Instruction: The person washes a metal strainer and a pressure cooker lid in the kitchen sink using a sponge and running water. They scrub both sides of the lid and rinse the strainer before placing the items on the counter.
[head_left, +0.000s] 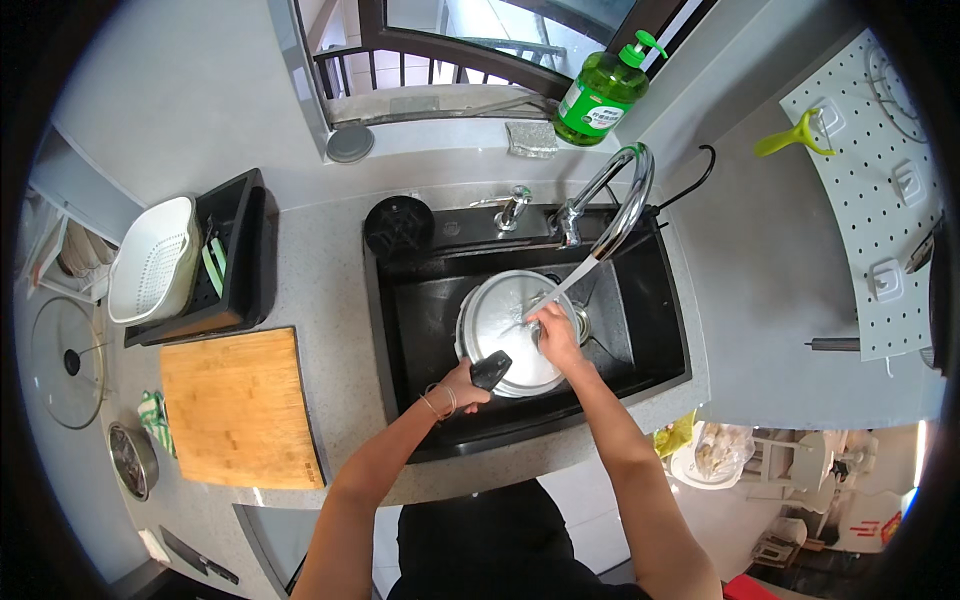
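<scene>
A round silver metal pot or lid (499, 311) lies in the black sink (420, 300), tilted a little. My left hand (466, 384) is closed around its black handle (491, 370) at the near left edge. Over the metal surface is my right hand (556, 337), with fingers bent near the water stream; whether it holds something small is hidden. Water runs from the arched chrome faucet (626, 206) onto the metal beside my right fingers. Part of the drain (583, 324) shows to the right.
Left of the sink lie a wooden cutting board (236, 409) and a black rack (251, 262) with a white colander (154, 262). A black round strainer (399, 226) sits at the sink's back left corner. Green soap bottle (600, 97) and grey sponge (532, 139) stand on the sill.
</scene>
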